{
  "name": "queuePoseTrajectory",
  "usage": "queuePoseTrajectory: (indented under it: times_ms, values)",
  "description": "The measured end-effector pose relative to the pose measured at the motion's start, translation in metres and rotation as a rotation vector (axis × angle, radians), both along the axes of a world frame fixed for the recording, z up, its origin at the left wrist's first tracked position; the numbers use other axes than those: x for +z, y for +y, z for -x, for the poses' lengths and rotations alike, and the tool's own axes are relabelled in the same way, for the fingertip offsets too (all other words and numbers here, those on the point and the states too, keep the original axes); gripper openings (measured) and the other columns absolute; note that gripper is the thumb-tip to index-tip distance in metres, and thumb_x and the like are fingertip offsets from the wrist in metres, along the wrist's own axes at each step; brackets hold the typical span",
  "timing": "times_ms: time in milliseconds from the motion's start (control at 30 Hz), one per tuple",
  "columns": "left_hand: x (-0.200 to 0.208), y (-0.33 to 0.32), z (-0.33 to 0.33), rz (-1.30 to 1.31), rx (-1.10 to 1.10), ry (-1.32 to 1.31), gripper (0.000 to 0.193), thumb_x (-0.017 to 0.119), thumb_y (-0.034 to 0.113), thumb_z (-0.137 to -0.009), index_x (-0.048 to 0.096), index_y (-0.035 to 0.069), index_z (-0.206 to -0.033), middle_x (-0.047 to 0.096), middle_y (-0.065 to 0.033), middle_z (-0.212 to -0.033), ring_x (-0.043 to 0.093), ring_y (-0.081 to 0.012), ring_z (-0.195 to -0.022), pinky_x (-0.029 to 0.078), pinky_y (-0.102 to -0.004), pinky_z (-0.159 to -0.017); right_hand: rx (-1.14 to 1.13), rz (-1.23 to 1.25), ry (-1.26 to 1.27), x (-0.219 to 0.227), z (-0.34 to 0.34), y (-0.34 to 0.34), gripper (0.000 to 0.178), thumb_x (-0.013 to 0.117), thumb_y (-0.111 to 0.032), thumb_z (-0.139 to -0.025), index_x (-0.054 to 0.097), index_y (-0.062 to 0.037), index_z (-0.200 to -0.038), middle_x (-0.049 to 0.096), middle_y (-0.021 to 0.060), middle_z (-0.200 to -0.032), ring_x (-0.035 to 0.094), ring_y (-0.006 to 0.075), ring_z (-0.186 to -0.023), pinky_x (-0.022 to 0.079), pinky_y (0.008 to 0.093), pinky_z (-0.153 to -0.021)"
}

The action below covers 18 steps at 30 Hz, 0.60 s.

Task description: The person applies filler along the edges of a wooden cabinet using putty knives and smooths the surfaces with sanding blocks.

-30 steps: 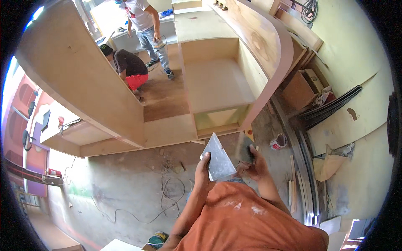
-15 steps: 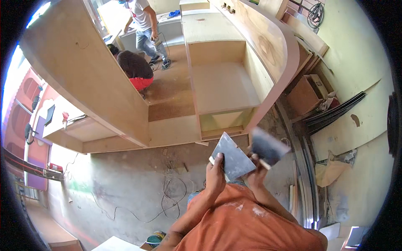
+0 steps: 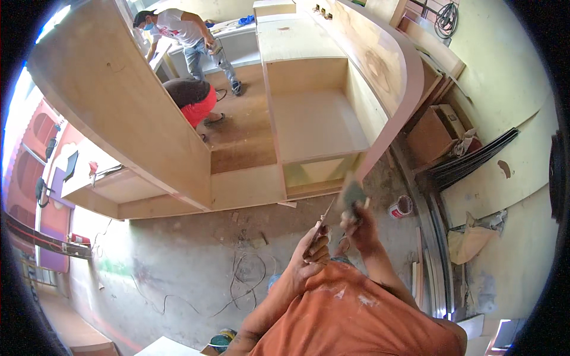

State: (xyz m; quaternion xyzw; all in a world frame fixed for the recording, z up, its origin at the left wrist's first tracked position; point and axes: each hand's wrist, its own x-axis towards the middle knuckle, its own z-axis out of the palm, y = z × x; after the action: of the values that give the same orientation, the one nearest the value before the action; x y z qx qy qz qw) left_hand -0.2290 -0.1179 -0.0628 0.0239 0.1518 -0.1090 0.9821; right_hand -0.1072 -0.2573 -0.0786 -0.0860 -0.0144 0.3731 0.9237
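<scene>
My left hand (image 3: 311,255) grips a flat putty spreader (image 3: 324,215), its thin blade turned edge-on and pointing up and away. Just to the right, my right hand (image 3: 361,230) is closed on a second spreader (image 3: 353,194), dark grey-green and smeared by motion. The two blades lie close together in front of my body; whether they touch I cannot tell. Beyond them stands an unfinished wooden cabinet (image 3: 317,127) with an open box-like bay and a curved side panel (image 3: 380,53).
A tall curved wooden panel (image 3: 119,95) rises at left. On the floor lie a loose cord (image 3: 243,276) and a small bucket (image 3: 401,206). Long strips (image 3: 436,255) line the right wall. Two people, one standing (image 3: 190,35) and one bent down (image 3: 193,98), are behind the panel.
Both spreaders have turned: the left from broad face to edge-on, the right drawn inward and tilted up. The bucket is now uncovered. The standing person leans left; the crouching one has shifted.
</scene>
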Motion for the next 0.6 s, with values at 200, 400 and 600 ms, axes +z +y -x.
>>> queuePoseTrajectory:
  times_ms: [200, 400, 600]
  values:
    - [0.019, 0.016, 0.002, -0.005, 0.023, 0.271, 0.028, 0.042, 0.03, -0.099, 0.056, 0.006, -0.093, 0.041, 0.0013, -0.053, 0.032, -0.0062, -0.035, 0.027, -0.0202, -0.033, 0.188, 0.633, -0.608, 0.009, 0.032, -0.018, 0.032, 0.073, -0.019, -0.081, 0.056, -0.0038, -0.104, 0.06, 0.0044, -0.089, 0.055, 0.0119, -0.08, 0.049, 0.0302, -0.069]
    - [-0.016, -0.007, 0.019, -0.002, 0.148, 0.209, 0.022, 0.046, 0.024, -0.096, 0.055, 0.004, -0.099, 0.051, -0.0023, -0.063, 0.037, -0.0112, -0.037, 0.03, -0.0251, -0.035, 0.155, 0.776, -0.579, 0.019, 0.022, -0.002, 0.028, 0.069, -0.009, -0.079, 0.059, -0.0023, -0.105, 0.064, 0.004, -0.09, 0.061, 0.0167, -0.082, 0.05, 0.0326, -0.074]
    - [-0.006, 0.022, -0.004, -0.624, 0.552, 0.181, 0.038, 0.053, 0.037, -0.092, 0.053, 0.005, -0.113, 0.06, -0.0083, -0.105, 0.059, -0.0189, -0.093, 0.048, -0.0345, -0.084, 0.163, 0.764, -0.473, 0.037, 0.036, -0.023, 0.03, 0.067, -0.019, -0.084, 0.056, -0.005, -0.108, 0.064, 0.0038, -0.088, 0.062, 0.018, -0.072, 0.053, 0.031, -0.057]
